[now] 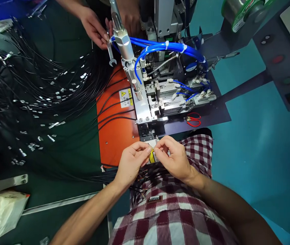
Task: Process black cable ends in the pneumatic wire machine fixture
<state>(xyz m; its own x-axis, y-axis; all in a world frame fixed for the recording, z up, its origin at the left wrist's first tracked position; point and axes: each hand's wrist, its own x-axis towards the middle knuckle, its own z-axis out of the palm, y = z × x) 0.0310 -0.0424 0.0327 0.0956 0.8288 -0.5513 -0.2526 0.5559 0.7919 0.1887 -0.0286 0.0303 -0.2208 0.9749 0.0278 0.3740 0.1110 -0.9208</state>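
My left hand (132, 162) and my right hand (173, 157) meet fingertip to fingertip at the front end of a metal machine. Each is closed in a pinch; what lies between the fingertips is too small to make out. Just behind them is a yellow and white label (152, 157), partly covered by my fingers. Below my left hand runs a bundle of black cables (94, 176) whose stripped, coloured wire ends (142, 175) hang near my lap. Several black cables cross the orange plate (116, 136) into the machine's silver block (143, 110).
A co-worker's hand (95, 29) is by an open-end wrench (111, 56) behind the machine. Blue air tubes (170, 46) arch over it. Red-handled snips (193, 119) lie to its right. Many black cables with metal connectors (58, 88) cover the left; a solder spool (239, 13) hangs upper right.
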